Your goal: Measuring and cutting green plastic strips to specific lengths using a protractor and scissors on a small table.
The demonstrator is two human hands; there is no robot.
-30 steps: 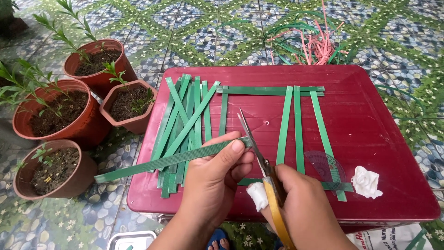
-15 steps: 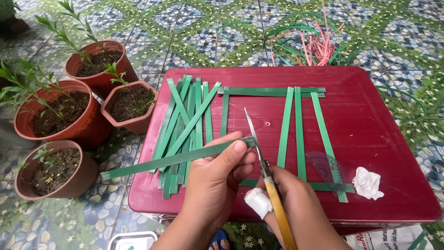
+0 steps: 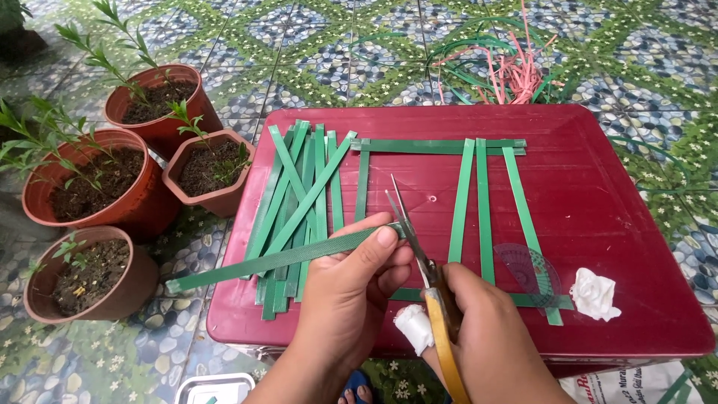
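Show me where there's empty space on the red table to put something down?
Bare room: the far right of the red plastic table, beyond the upright green plastic strips and above the crumpled white tissue. Crowded: the left side, under the pile of green strips.

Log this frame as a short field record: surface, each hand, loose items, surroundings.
surface: red tray on tiled floor
left hand: pinches a green strip at its end
right hand: holds scissors, blades open at the strip end
loose items: strip pile, strip frame, white wad
surroundings: four potted plants left of the tray
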